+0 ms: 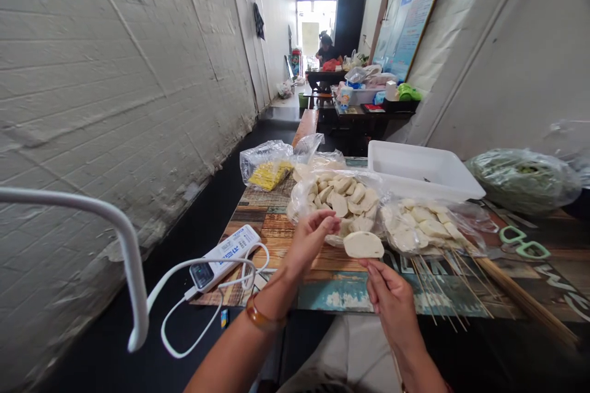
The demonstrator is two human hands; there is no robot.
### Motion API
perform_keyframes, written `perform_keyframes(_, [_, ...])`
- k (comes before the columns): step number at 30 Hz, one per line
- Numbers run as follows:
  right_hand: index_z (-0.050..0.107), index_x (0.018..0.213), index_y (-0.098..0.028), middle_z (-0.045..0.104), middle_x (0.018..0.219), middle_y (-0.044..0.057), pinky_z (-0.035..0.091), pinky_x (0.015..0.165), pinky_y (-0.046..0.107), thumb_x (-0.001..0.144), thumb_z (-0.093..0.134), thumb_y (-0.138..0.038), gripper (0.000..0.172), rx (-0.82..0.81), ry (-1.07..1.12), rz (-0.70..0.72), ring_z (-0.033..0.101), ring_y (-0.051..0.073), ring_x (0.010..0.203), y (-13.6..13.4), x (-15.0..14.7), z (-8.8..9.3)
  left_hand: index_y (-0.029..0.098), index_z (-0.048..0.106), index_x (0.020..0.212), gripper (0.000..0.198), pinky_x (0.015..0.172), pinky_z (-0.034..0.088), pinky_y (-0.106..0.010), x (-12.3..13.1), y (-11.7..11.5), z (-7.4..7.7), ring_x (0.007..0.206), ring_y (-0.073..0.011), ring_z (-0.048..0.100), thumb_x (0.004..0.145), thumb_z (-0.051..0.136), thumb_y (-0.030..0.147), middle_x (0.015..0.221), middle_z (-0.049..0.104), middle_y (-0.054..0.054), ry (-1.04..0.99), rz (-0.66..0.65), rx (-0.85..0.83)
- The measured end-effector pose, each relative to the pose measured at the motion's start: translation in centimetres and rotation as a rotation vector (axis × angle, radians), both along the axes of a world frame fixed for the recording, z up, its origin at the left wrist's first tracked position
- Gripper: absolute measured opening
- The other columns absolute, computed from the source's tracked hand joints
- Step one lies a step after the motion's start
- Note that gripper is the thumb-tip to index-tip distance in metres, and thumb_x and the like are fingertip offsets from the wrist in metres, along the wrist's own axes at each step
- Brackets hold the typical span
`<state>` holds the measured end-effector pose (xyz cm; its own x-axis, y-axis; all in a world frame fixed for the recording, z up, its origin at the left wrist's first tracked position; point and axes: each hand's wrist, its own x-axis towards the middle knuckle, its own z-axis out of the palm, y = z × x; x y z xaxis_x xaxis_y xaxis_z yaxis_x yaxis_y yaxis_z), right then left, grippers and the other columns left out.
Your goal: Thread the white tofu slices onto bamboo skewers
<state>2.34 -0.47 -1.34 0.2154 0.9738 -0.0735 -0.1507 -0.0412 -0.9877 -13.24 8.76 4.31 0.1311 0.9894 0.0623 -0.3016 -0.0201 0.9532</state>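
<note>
A pale oval slice sits at the top of a thin stick, most of which is hidden by my right hand. The fingers of that hand are pinched round the stick just below the slice. My left hand is raised at the near edge of an open plastic bag of pale slices, its fingers curled and close together; what they hold, if anything, is hidden. To the right lies a second bag of slices, with thin sticks poking out toward the table's front edge.
Around the bags stand a white tray, a bag with yellow packs and a bag of greens. Green-handled scissors and a stick bundle lie right. A power strip with a white cable lies left. Another person sits far back.
</note>
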Motion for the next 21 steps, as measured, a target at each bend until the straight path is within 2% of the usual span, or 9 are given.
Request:
perform_keyframes(1, [0.073, 0.099, -0.015, 0.041, 0.044, -0.009, 0.025, 0.035, 0.017, 0.083, 0.064, -0.053, 0.042, 0.004, 0.015, -0.008, 0.032, 0.007, 0.039, 0.4, 0.2, -0.4, 0.014, 0.068, 0.101, 0.034, 0.077, 0.051, -0.029, 0.2, 1.3, 0.0, 0.081, -0.0184, 0.067, 0.081, 0.068, 0.041, 0.094, 0.074, -0.011, 0.105, 0.025, 0.066])
perform_keyframes(3, [0.072, 0.098, -0.014, 0.041, 0.045, -0.009, 0.025, 0.034, 0.018, 0.081, 0.066, -0.054, 0.044, 0.008, 0.035, -0.019, 0.031, 0.007, 0.039, 1.0, 0.5, -1.1, 0.014, 0.068, 0.101, 0.026, 0.073, 0.052, -0.029, 0.8, 3.8, 0.1, 0.080, -0.0191, 0.067, 0.089, 0.055, 0.033, 0.092, 0.073, -0.010, 0.490, 0.122, 0.253])
perform_keyframes(5, [0.072, 0.097, -0.013, 0.043, 0.046, -0.008, 0.025, 0.034, 0.018, 0.080, 0.067, -0.054, 0.045, 0.013, 0.045, -0.023, 0.031, 0.007, 0.039, 1.3, 0.7, -1.8, 0.015, 0.068, 0.098, 0.019, 0.077, 0.051, -0.032, 1.5, 6.0, 0.3, 0.085, -0.0212, 0.066, 0.086, 0.057, 0.024, 0.095, 0.072, -0.010, 0.627, 0.163, 0.312])
perform_keyframes(9, [0.072, 0.094, -0.014, 0.043, 0.044, -0.009, 0.026, 0.035, 0.018, 0.081, 0.066, -0.053, 0.042, 0.013, 0.043, -0.007, 0.033, 0.007, 0.037, 1.3, 0.9, -2.4, 0.016, 0.067, 0.101, 0.022, 0.094, 0.044, -0.039, 3.1, 8.9, 1.1, 0.101, -0.0254, 0.060, 0.080, 0.061, 0.017, 0.105, 0.066, -0.012, 0.829, 0.226, 0.390])
perform_keyframes(14, [0.071, 0.095, -0.013, 0.043, 0.043, -0.009, 0.026, 0.036, 0.017, 0.083, 0.065, -0.052, 0.041, 0.017, 0.026, -0.001, 0.032, 0.006, 0.036, 1.2, 0.8, -2.2, 0.017, 0.065, 0.102, 0.025, 0.100, 0.037, -0.043, 4.6, 11.1, 1.4, 0.113, -0.0293, 0.051, 0.078, 0.066, 0.020, 0.112, 0.059, -0.014, 0.987, 0.280, 0.407])
perform_keyframes(19, [0.072, 0.096, -0.013, 0.045, 0.043, -0.009, 0.027, 0.036, 0.018, 0.083, 0.064, -0.052, 0.042, 0.029, 0.017, -0.008, 0.034, 0.007, 0.036, 1.3, 0.8, -2.1, 0.018, 0.064, 0.077, 0.008, 0.098, 0.037, -0.040, 4.6, 12.4, 1.2, 0.109, -0.0279, 0.051, 0.072, 0.069, 0.017, 0.098, 0.061, -0.011, 0.971, 0.263, 0.382])
perform_keyframes(21, [0.072, 0.095, -0.013, 0.045, 0.043, -0.009, 0.027, 0.036, 0.018, 0.083, 0.064, -0.052, 0.042, 0.033, 0.019, -0.014, 0.034, 0.007, 0.036, 1.4, 0.8, -2.0, 0.018, 0.061, 0.071, 0.008, 0.096, 0.038, -0.038, 4.2, 12.3, 1.3, 0.106, -0.0262, 0.052, 0.069, 0.069, 0.016, 0.093, 0.060, -0.008, 0.904, 0.263, 0.366])
